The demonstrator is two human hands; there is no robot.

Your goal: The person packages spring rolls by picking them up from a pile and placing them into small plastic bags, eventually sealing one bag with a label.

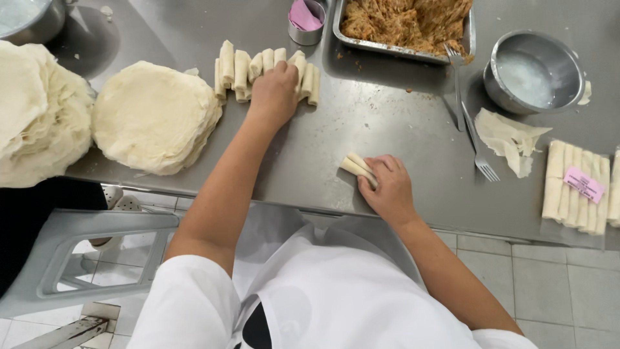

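L hand rests flat, fingers together, on the row of rolled wraps at the steel table back; R hand pinches 1 fresh roll near the front edge. Risk, I'd say: L palm pressure could squash rolls, or a loose seam unrolls

The grey table is brushed steel with a dull sheen. At upper right, the round metal bowl shines brighter. The pale dough rolls and the stacked round wrappers at left look matt, soft and floury.
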